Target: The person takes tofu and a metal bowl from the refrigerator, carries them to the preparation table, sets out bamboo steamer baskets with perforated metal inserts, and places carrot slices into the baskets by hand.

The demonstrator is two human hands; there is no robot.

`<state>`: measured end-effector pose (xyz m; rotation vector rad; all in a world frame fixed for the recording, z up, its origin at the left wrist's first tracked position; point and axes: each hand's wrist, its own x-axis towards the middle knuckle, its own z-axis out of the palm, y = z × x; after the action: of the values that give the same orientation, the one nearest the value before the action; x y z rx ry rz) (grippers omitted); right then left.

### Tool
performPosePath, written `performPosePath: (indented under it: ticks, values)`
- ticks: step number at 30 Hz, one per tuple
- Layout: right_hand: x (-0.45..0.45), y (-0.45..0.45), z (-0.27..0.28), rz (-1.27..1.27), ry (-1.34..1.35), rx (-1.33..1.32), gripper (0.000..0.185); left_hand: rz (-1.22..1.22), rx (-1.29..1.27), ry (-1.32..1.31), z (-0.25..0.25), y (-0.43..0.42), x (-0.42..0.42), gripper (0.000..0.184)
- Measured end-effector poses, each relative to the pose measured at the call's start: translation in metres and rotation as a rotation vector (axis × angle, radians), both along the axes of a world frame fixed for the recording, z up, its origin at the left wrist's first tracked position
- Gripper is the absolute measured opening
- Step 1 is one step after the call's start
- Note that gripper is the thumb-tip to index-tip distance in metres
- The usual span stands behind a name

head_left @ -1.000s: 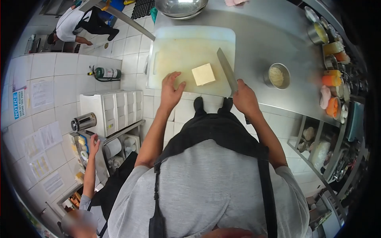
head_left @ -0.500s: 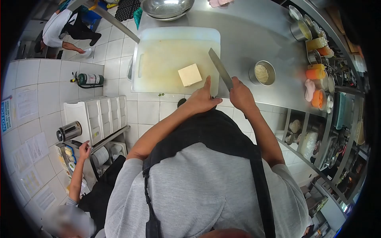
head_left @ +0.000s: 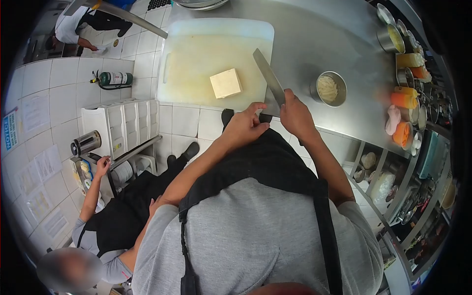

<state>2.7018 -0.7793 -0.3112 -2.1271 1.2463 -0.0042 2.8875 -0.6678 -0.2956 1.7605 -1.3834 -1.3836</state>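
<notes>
Grey metal makes the long blade of the knife, and the right hand holds it. The right forearm reaches forward from the body and leans somewhat inward, with the back of the hand up. The left forearm crosses in front of the black apron, and the left hand is close beside the right one, palm turned down.

The knife points away from the person and to the left, and its long axis is slanting. The blade goes forward out of the right grip and passes over the right edge of the cutting board; whether it touches the board, I cannot tell. The right grip is closed around the handle, which the fingers mostly hide. The left grip is loosely bent, with the thumb apart from the index finger, and nothing is seen in it. It is near the front right corner of the board.

The pale block lies flat on the board, near its front edge. It is forward and to the left of both grips, apart from the blade. The board rests on the steel bench. To the right of the knife, a metal cup with pale food inside stands on the bench.
</notes>
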Motion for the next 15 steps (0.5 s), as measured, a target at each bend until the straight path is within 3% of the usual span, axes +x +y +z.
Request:
performPosePath:
  ticks: [2, 3, 5, 6, 8, 10, 12, 13, 15]
  values:
    - [-0.002, -0.005, -0.002, 0.009, 0.002, 0.039, 0.042, 0.189, 0.053, 0.289, 0.002, 0.006, 0.000, 0.051]
    - [-0.002, -0.008, 0.000, 0.011, -0.001, 0.043, 0.042, 0.192, 0.056, 0.285, 0.002, 0.005, 0.003, 0.051]
    - [-0.003, -0.009, 0.004, 0.023, 0.009, 0.080, 0.042, 0.461, 0.190, 0.956, 0.009, 0.003, 0.010, 0.047]
    - [-0.004, -0.008, 0.002, 0.028, 0.008, 0.085, 0.042, 0.468, 0.192, 0.954, 0.014, 0.003, 0.013, 0.047]
    - [-0.004, -0.010, 0.000, 0.037, -0.014, 0.025, 0.035, 0.589, 0.169, 1.293, 0.021, 0.002, 0.020, 0.053]
    - [-0.004, -0.012, -0.001, 0.045, -0.013, 0.027, 0.035, 0.551, 0.171, 1.156, 0.020, -0.002, 0.024, 0.062]
    - [-0.006, -0.012, -0.002, 0.045, -0.005, 0.033, 0.035, 0.370, 0.184, 0.422, 0.016, -0.005, 0.016, 0.074]
    - [-0.007, -0.011, -0.002, 0.044, -0.024, 0.026, 0.035, 0.370, 0.189, 0.423, 0.006, -0.004, 0.012, 0.074]
    - [-0.007, -0.012, -0.003, 0.043, -0.042, 0.022, 0.035, 0.191, 0.067, -0.028, -0.023, -0.004, 0.005, 0.083]
